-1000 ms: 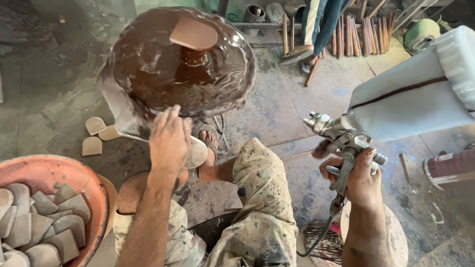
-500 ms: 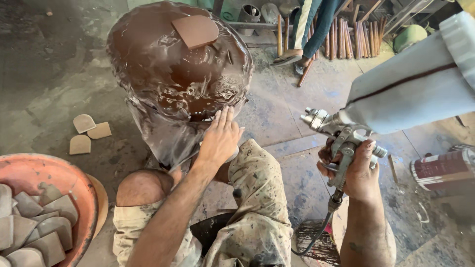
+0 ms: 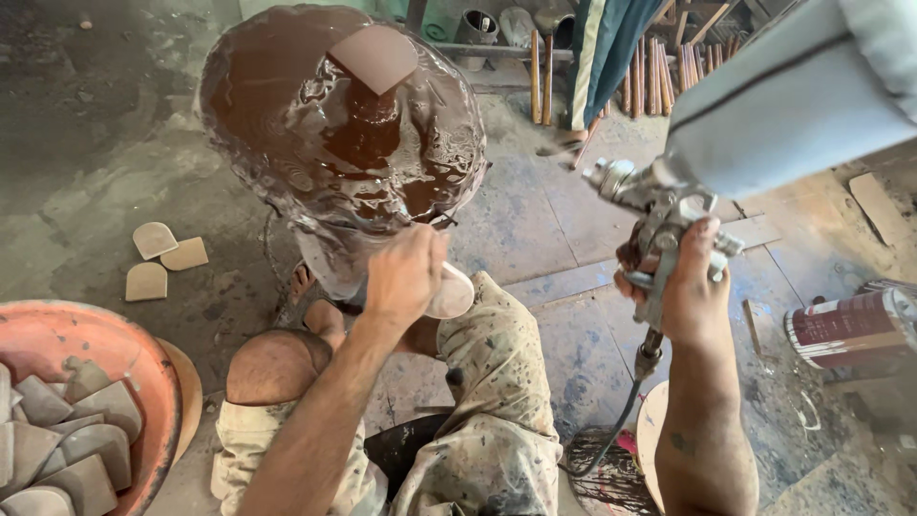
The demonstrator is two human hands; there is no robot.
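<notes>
Your right hand (image 3: 683,296) grips a metal spray gun (image 3: 659,215) upright, its pale cup tilted above your knuckles and a hose hanging below your wrist. Your left hand (image 3: 406,272) holds a small pale rounded tile (image 3: 451,291), just under the paint-coated brown turntable (image 3: 344,124).

We see a round stand (image 3: 334,143) coated in wet, glossy brown paint, a dull metal spray gun (image 3: 659,225) with a matt pale plastic cup (image 3: 793,105), rough grey concrete floor (image 3: 95,162), and paint-speckled cloth trousers (image 3: 497,411).
</notes>
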